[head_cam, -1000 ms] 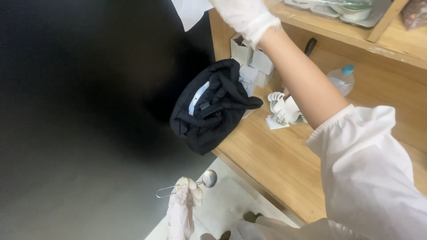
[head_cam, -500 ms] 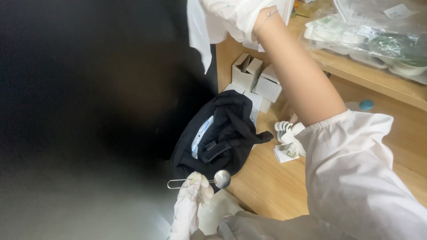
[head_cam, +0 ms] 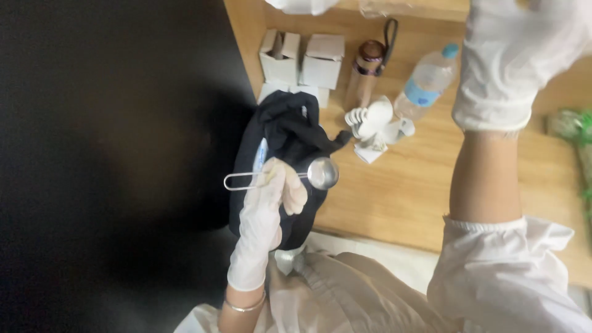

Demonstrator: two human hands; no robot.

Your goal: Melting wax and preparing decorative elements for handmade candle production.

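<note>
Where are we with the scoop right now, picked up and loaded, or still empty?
Picked up: the gloved left hand holds the small metal measuring scoop with a wire handle over the black cloth bag. Whether its bowl is loaded cannot be told. In hand: the gloved right hand is raised at the wooden shelf.

The left hand [head_cam: 271, 203] wears a white glove and holds a shiny silver measuring spoon [head_cam: 308, 174]. The right hand [head_cam: 512, 55] is also in a white glove, with a white sleeve [head_cam: 512, 277]. The worktop [head_cam: 419, 185] is light brown wood. The cloth bag [head_cam: 290, 148] is black. The plastic bottle [head_cam: 425, 80] is clear with a blue cap and blue label. The two small boxes [head_cam: 302, 55] are white.
</note>
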